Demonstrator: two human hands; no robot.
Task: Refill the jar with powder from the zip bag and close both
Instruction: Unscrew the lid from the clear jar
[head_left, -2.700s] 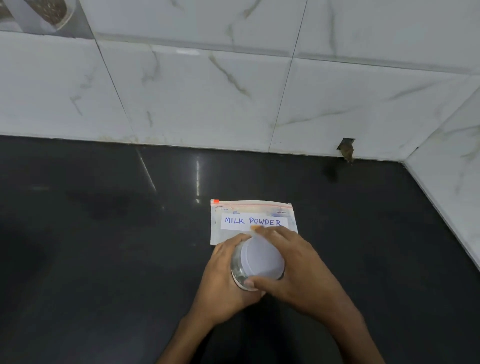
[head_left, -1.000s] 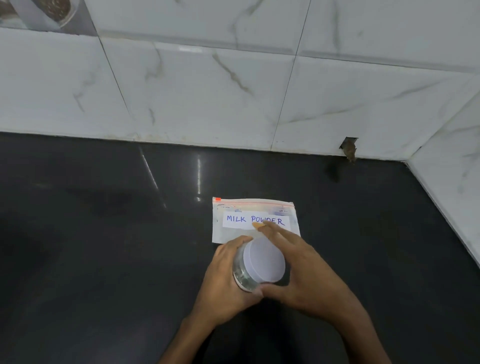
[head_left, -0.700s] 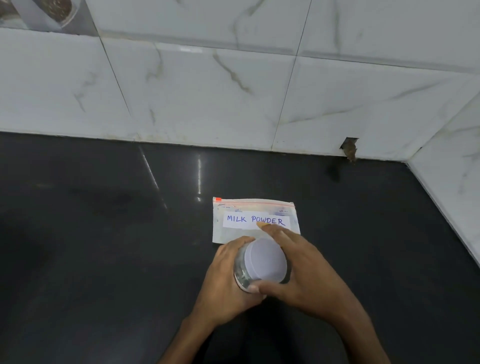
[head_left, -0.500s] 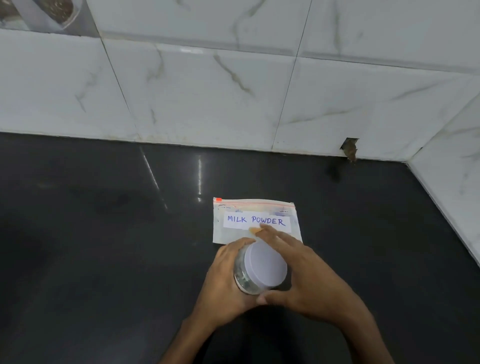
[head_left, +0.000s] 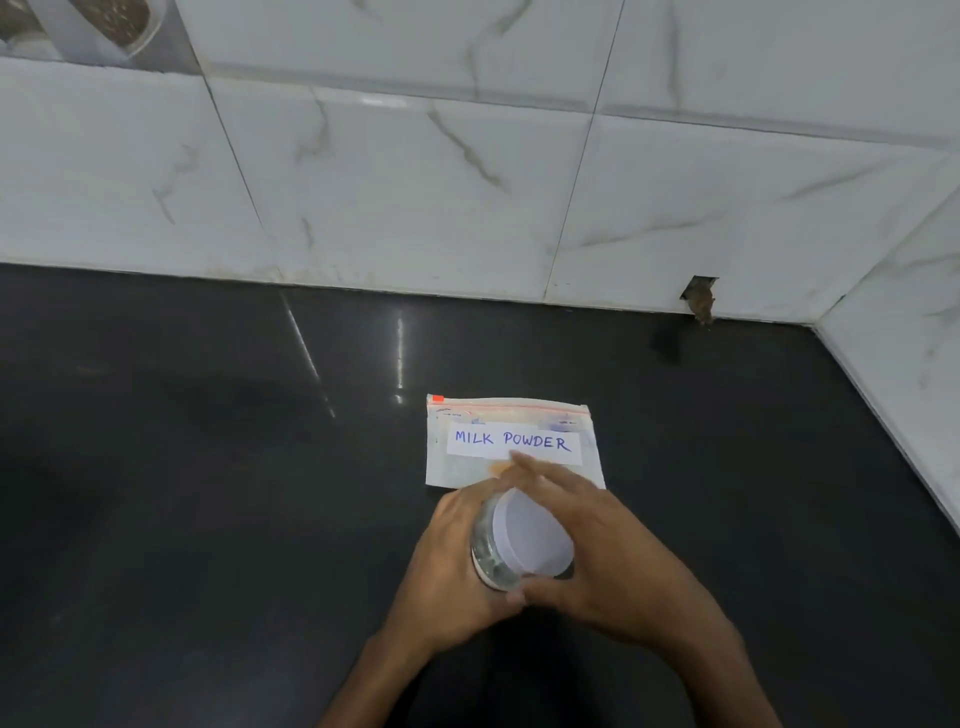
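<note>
Head view: jar mostly hidden under both hands.
Its glass side sits in the curled left hand; the right hand grips the white lid.

Countertop: black polished stone look, glossy; light streaks are reflected in it. Wall tiles: white, marble-veined, smooth, glazed sheen. Zip bag: thin clear plastic, slightly cloudy, faintly creased. Seal strip: red plastic. Label: matt white paper, written on in ink. Jar: transparent, shiny wall; glass or plastic cannot be told. Lid: smooth, pale, matt-looking plastic. Chipped spot at tile base: rough, brown, dull.
</note>
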